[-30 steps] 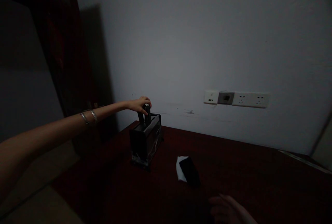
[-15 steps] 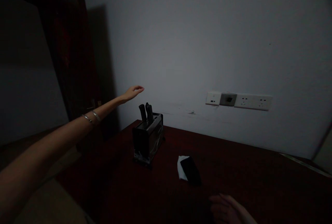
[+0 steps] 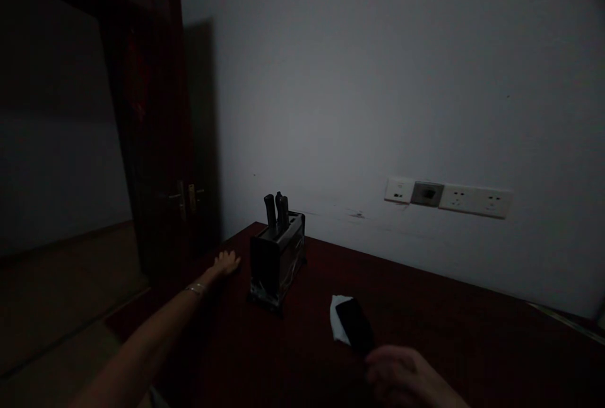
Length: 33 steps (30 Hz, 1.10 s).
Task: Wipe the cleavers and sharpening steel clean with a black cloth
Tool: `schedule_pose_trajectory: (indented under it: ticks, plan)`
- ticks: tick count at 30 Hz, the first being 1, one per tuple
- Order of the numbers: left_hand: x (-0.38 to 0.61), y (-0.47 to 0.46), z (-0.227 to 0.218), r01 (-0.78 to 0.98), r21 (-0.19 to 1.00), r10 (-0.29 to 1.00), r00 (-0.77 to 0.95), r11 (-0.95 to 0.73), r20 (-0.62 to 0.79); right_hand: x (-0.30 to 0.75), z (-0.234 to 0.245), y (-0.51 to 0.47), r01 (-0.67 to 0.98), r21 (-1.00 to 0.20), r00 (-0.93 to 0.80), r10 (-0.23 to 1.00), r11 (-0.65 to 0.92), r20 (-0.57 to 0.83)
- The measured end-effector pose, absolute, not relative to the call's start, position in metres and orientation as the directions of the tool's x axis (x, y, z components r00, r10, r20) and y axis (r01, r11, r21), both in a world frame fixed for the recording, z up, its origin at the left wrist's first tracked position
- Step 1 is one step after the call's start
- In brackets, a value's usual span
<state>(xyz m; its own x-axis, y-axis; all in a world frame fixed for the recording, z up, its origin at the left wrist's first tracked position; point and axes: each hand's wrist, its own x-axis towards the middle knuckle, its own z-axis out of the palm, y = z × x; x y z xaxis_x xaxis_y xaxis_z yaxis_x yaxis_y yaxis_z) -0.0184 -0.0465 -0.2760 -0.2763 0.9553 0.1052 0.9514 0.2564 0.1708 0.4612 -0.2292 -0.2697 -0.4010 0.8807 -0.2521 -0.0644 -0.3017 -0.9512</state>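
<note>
Black holder (image 3: 276,266) upright on the dark red table (image 3: 425,307), dark handles (image 3: 270,209) standing in its top.
Done, as far as shows: the handles are seated and free of any hand. Outstanding, by judgement: the dark flat object (image 3: 354,323) lies outside the holder, partly over a white item (image 3: 336,320). The left hand (image 3: 227,263) rests beside the holder, apart from it, fingers spread and grasping nothing visible. The right hand (image 3: 399,370) is at the flat object's near end; whether it grips cannot be told, being blurred and dark. The object's identity and the handles' lower parts cannot be made out.
</note>
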Motion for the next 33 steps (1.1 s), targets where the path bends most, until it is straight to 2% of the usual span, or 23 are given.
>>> schedule_pose_trajectory:
  ticks: [3,6,9,12,15,18,26,33]
  plan:
    - [-0.024,-0.046,-0.306,0.957,0.099,0.957,-0.281,0.274,0.070,0.441,-0.217,-0.208,0.066,-0.997,-0.474,0.878,-0.032,-0.059]
    - [-0.031,-0.041,-0.318,0.961,0.055,0.960,-0.273,0.270,0.066,0.419,-0.154,-0.179,0.097,-0.959,-0.483,0.855,0.266,0.188]
    - [-0.037,-0.038,-0.322,0.967,0.026,0.964,-0.254,0.253,0.082,0.392,-0.091,-0.144,0.085,-0.809,-0.515,0.721,0.582,0.464]
    - [-0.040,-0.039,-0.323,0.969,0.009,0.964,-0.246,0.246,0.105,0.357,-0.036,-0.109,0.242,-0.622,-0.539,0.636,0.744,0.551]
    - [-0.041,-0.039,-0.324,0.968,0.005,0.960,-0.250,0.251,0.123,0.315,0.002,-0.079,0.431,-0.440,-0.611,0.614,0.788,0.499]
    - [-0.042,-0.038,-0.326,0.966,0.006,0.956,-0.255,0.257,0.142,0.274,0.021,-0.055,0.653,-0.321,-0.630,0.727,0.686,0.272]
    - [-0.040,-0.039,-0.326,0.961,-0.006,0.945,-0.269,0.275,0.186,0.217,0.010,-0.008,0.796,-0.321,-0.557,0.829,0.514,-0.055]
    - [-0.039,-0.039,-0.325,0.961,0.008,0.941,-0.273,0.277,0.200,0.212,-0.003,-0.003,0.793,-0.341,-0.572,0.810,0.504,-0.132]
